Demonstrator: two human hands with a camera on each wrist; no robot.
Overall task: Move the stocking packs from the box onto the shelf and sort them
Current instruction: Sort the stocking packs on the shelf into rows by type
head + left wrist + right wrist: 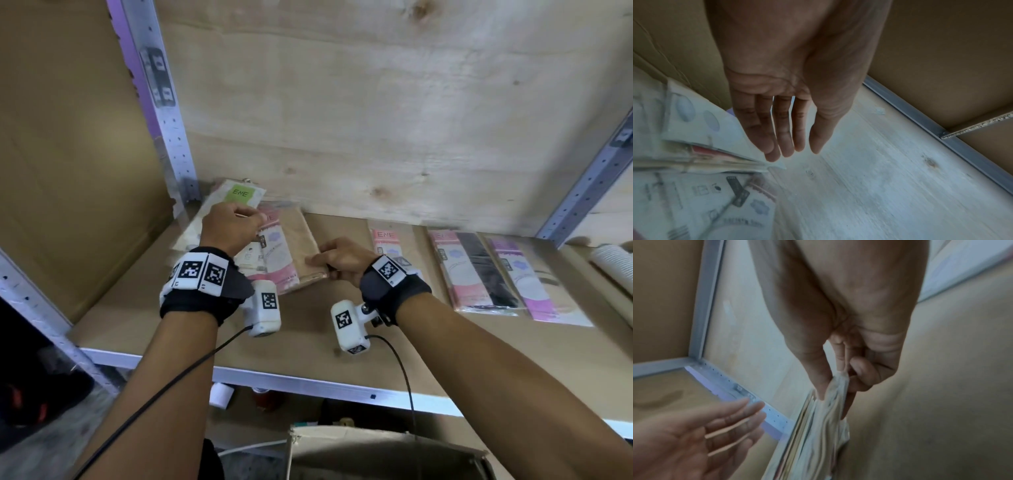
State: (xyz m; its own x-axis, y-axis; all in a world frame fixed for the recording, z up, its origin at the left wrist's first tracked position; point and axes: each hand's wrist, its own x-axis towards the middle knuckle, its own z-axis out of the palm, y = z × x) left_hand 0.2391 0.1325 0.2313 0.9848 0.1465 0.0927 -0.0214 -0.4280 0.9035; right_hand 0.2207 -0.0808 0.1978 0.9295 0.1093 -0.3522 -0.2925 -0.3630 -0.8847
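Plywood shelf [342, 346] on a metal frame, cardboard at the left side. Left hand [230, 226], fingers straight and loose, reaches for the green-label pack [236, 196] atop the bundle of stocking packs [291, 253]. Right hand [342, 258] pinches the bundle's edge, probably steadying it for sorting. Glossy flat sorted packs [479, 270] lie further right.

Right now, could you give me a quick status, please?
Right hand pinching the stack of packs. Left hand open beside it. Three packs laid out; nothing blocking.
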